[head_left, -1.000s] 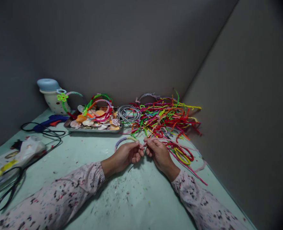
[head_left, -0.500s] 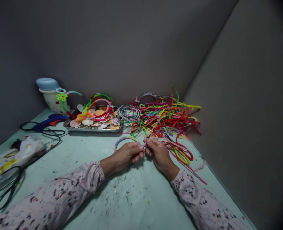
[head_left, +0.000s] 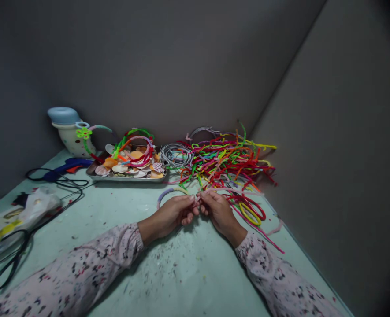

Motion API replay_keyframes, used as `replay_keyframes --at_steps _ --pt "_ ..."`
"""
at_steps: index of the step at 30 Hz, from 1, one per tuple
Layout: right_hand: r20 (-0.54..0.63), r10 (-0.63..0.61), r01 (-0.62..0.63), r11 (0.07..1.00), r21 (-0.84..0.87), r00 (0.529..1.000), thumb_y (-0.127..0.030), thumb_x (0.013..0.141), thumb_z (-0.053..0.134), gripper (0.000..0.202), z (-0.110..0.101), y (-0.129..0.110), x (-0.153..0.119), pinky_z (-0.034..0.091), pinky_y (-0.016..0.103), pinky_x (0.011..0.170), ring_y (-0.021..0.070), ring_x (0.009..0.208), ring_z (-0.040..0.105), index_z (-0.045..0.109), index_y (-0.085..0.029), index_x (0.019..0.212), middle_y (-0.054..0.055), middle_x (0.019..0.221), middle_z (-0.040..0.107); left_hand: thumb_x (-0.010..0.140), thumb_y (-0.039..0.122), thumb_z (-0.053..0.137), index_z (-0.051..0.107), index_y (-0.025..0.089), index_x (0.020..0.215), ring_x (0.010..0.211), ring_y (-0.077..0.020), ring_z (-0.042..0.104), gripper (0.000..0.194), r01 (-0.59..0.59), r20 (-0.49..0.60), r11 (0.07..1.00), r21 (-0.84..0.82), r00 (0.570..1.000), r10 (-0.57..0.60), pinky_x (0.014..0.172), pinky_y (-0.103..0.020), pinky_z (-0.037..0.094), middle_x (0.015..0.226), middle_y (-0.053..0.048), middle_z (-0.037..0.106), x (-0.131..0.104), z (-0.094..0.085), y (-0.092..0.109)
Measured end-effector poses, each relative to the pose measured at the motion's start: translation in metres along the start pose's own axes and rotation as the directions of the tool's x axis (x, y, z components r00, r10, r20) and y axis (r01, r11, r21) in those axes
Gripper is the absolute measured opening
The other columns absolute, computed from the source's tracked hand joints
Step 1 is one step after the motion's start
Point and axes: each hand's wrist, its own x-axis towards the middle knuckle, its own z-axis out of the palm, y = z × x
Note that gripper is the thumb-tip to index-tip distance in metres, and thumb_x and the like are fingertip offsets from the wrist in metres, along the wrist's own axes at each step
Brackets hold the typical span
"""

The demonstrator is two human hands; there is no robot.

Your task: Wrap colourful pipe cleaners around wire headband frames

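Note:
My left hand point(head_left: 175, 213) is closed on a headband point(head_left: 166, 193) wrapped in purple, blue and pale yellow fuzzy pipe cleaner; its arc shows behind the fingers. Close beside it, my right hand point(head_left: 219, 212) pinches a pale pink pipe cleaner point(head_left: 243, 191) near the headband. The pink strand's loose length runs off to the right, over the knuckles. Both hands meet fingertip to fingertip above the table, and the exact contact point is partly hidden by the fingers.
Behind the hands lie a heap of coloured pipe cleaners point(head_left: 228, 158), a coil of grey bands point(head_left: 177, 155) and a metal tray point(head_left: 128, 178) of seashells with wrapped headbands. Leftward are a cup point(head_left: 72, 136), a blue glue gun point(head_left: 65, 168), black cord point(head_left: 24, 246) and a plastic bag point(head_left: 42, 204).
The pink pipe cleaner's loose end has swung outward and now stretches further right. My left fingers have shifted slightly at the headband; both hands stay in nearly the same place.

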Motion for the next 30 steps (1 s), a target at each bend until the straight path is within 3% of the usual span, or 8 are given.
replay_keyframes --at_steps 5,10,18,21,27,30 --pt "-0.024 -0.01 0.01 1.0 -0.013 1.0 -0.046 0.079 0.069 0.03 0.001 0.0 0.0 0.035 0.018 0.045 0.0074 0.048 0.047 0.067 -0.016 0.077 -0.002 0.06 0.057 0.081 0.035 0.066 0.059 0.012 0.077 0.044 -0.0027 0.046 0.024 0.025 -0.052 0.997 0.071 0.998 -0.022 0.041 -0.014 0.03 0.066 0.001 0.058 0.002 0.0 -0.003" --pt "-0.091 -0.009 0.015 0.998 0.067 0.996 -0.052 0.077 0.068 0.036 0.001 -0.004 0.002 0.034 0.019 0.042 0.0073 0.047 0.048 0.068 -0.016 0.079 -0.001 0.064 0.059 0.083 0.038 0.061 0.054 0.013 0.075 0.041 -0.0032 0.046 0.027 -0.009 -0.092 0.989 0.148 0.995 0.023 0.038 -0.015 0.028 0.065 0.0 0.059 0.001 0.003 -0.004" --pt "-0.19 -0.062 0.072 0.996 0.046 0.98 -0.051 0.076 0.069 0.036 0.0 -0.005 0.004 0.031 0.019 0.041 0.0071 0.045 0.045 0.067 -0.016 0.074 -0.002 0.056 0.057 0.083 0.043 0.058 0.055 0.015 0.073 0.036 -0.0042 0.043 0.03 -0.031 -0.1 0.949 0.314 0.993 0.065 0.037 -0.017 0.026 0.056 0.002 0.057 -0.001 0.008 -0.005" --pt "-0.216 -0.077 0.087 0.995 0.04 0.973 -0.05 0.075 0.07 0.034 0.002 -0.004 0.003 0.031 0.02 0.041 0.0073 0.044 0.044 0.066 -0.016 0.073 -0.002 0.054 0.055 0.083 0.042 0.057 0.057 0.015 0.071 0.034 -0.0048 0.04 0.03 0.008 -0.101 0.96 0.281 0.995 0.021 0.035 -0.018 0.025 0.052 0.003 0.054 -0.002 0.009 -0.004" --pt "-0.212 -0.051 0.073 0.992 0.1 0.976 -0.048 0.074 0.07 0.033 0.004 -0.003 0.002 0.029 0.019 0.04 0.0066 0.044 0.042 0.065 -0.016 0.073 -0.003 0.056 0.052 0.079 0.034 0.061 0.059 0.013 0.07 0.033 -0.0037 0.034 0.023 0.1 -0.014 0.994 0.05 0.995 -0.1 0.034 -0.018 0.019 0.049 0.003 0.051 -0.005 0.011 -0.001" --pt "-0.18 -0.041 0.058 0.994 0.095 0.983 -0.047 0.075 0.071 0.032 0.002 -0.002 0.003 0.031 0.019 0.041 0.0064 0.045 0.044 0.065 -0.016 0.074 -0.003 0.058 0.054 0.08 0.035 0.062 0.059 0.013 0.073 0.036 -0.0038 0.038 0.023 0.098 0.009 0.995 0.032 0.995 -0.098 0.036 -0.018 0.023 0.054 0.002 0.054 -0.007 0.013 0.0"
